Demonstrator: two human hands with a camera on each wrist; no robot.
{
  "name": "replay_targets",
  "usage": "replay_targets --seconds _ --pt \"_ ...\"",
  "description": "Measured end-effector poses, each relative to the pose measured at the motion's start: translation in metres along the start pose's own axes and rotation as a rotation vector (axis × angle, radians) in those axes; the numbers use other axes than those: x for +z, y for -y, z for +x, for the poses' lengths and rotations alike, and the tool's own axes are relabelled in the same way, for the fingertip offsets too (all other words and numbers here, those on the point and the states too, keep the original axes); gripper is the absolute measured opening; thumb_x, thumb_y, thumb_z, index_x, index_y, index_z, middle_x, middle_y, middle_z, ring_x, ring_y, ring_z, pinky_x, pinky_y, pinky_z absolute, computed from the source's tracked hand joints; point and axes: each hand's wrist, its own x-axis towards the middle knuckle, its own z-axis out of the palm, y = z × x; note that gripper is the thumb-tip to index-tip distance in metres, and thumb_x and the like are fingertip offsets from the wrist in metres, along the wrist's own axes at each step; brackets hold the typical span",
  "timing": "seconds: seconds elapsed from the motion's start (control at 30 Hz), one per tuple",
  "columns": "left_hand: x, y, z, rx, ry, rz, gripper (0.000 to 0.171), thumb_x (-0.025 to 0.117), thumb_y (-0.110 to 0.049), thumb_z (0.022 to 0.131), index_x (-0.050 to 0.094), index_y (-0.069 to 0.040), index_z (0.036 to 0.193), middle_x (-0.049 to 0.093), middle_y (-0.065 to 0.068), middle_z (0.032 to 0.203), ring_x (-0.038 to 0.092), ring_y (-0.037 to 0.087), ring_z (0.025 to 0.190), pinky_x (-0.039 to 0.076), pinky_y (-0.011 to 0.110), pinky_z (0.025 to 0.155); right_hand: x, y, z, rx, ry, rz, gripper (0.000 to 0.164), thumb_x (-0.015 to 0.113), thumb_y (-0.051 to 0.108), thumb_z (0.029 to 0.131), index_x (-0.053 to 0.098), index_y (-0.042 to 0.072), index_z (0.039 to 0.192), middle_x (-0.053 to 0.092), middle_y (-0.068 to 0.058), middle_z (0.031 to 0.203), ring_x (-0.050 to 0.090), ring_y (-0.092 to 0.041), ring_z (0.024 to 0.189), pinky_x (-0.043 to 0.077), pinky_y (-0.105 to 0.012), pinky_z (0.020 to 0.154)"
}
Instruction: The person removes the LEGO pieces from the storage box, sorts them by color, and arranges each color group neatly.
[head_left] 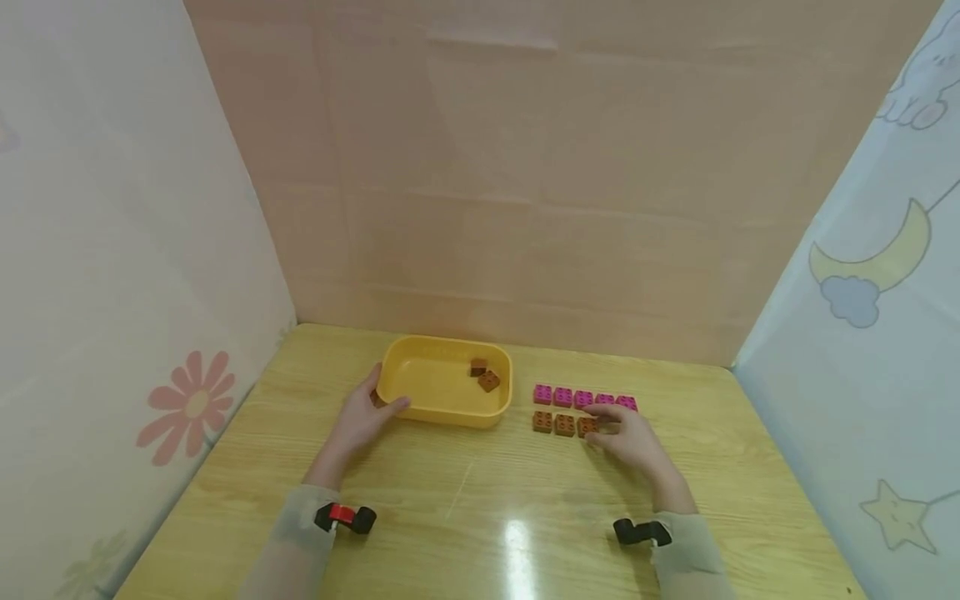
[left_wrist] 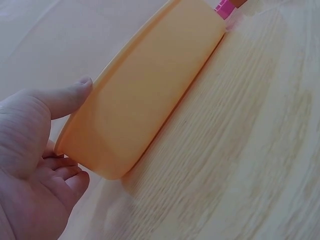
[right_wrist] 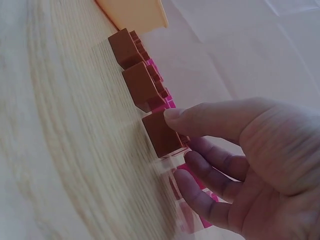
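Observation:
My left hand [head_left: 363,421] grips the left end of a yellow plastic tray [head_left: 442,414], its thumb over the near rim and its fingers round the end wall. Two brown toy bricks [head_left: 489,381] lie in the tray's right part. My right hand [head_left: 632,437] is at the right end of a row of three brown bricks [head_left: 565,425]. In the right wrist view its thumb lies against the end brown brick [right_wrist: 161,134], and the index finger reaches behind it; that fingertip is partly hidden. Behind stands a row of several pink bricks [head_left: 563,397], partly covered by my right hand.
The wooden table [head_left: 420,525] meets a pinkish-tan backdrop [head_left: 525,208] behind the tray and bricks. Patterned cloth walls stand at left and right. Each sleeve carries a black wrist mount [head_left: 641,532].

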Motion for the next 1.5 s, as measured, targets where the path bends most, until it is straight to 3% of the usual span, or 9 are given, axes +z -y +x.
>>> replay_targets --seconds 0.3,0.57,0.77,0.87,1.13,1.5 --pt "-0.001 0.003 0.0 0.015 0.003 0.023 0.101 0.08 -0.03 0.1 0.015 0.008 0.167 0.016 0.027 0.174 0.025 0.042 0.158 0.029 0.053 0.126 -0.006 0.006 -0.005 0.009 0.0 0.033 0.05 0.08 0.012 0.098 0.065 0.004 0.145 0.062 -0.025 0.144 0.062 -0.051 0.128 0.062 -0.053 0.095" --pt "-0.003 0.001 0.0 0.005 -0.001 0.032 0.104 0.081 -0.033 0.099 0.014 0.008 0.167 0.016 0.027 0.174 0.028 0.042 0.157 0.032 0.052 0.125 -0.012 0.021 -0.001 -0.013 -0.005 0.034 0.057 0.079 0.017 0.1 0.059 0.001 0.15 0.06 -0.027 0.147 0.064 -0.048 0.125 0.063 -0.049 0.094" --pt "-0.003 0.001 -0.001 0.01 0.006 0.025 0.101 0.08 -0.029 0.1 0.014 0.01 0.167 0.015 0.028 0.174 0.028 0.045 0.157 0.031 0.053 0.124 -0.007 0.038 0.008 -0.067 -0.028 -0.011 0.05 0.081 0.019 0.098 0.067 0.01 0.145 0.063 -0.019 0.146 0.059 -0.047 0.131 0.054 -0.063 0.103" --pt "-0.002 0.0 -0.001 0.009 0.005 0.026 0.1 0.08 -0.027 0.1 0.015 0.009 0.167 0.016 0.027 0.174 0.028 0.044 0.157 0.032 0.052 0.124 -0.004 0.051 0.013 -0.085 -0.034 -0.003 0.048 0.082 0.02 0.097 0.069 0.014 0.144 0.064 -0.014 0.146 0.057 -0.045 0.134 0.054 -0.064 0.103" --pt "-0.001 -0.001 -0.001 0.0 -0.006 0.061 0.101 0.081 -0.028 0.099 0.016 0.008 0.167 0.018 0.027 0.174 0.03 0.044 0.156 0.032 0.053 0.125 0.016 0.095 0.036 -0.118 0.049 0.123 0.044 0.08 0.02 0.099 0.071 0.015 0.142 0.065 -0.015 0.145 0.064 -0.048 0.126 0.061 -0.051 0.098" --pt "-0.004 -0.007 -0.004 -0.002 0.002 0.04 0.102 0.081 -0.028 0.099 0.015 0.008 0.168 0.017 0.026 0.174 0.026 0.043 0.158 0.03 0.053 0.126 0.061 0.14 0.068 -0.196 0.135 0.223 0.045 0.077 0.012 0.1 0.067 0.0 0.142 0.064 -0.024 0.144 0.06 -0.044 0.133 0.057 -0.049 0.105"
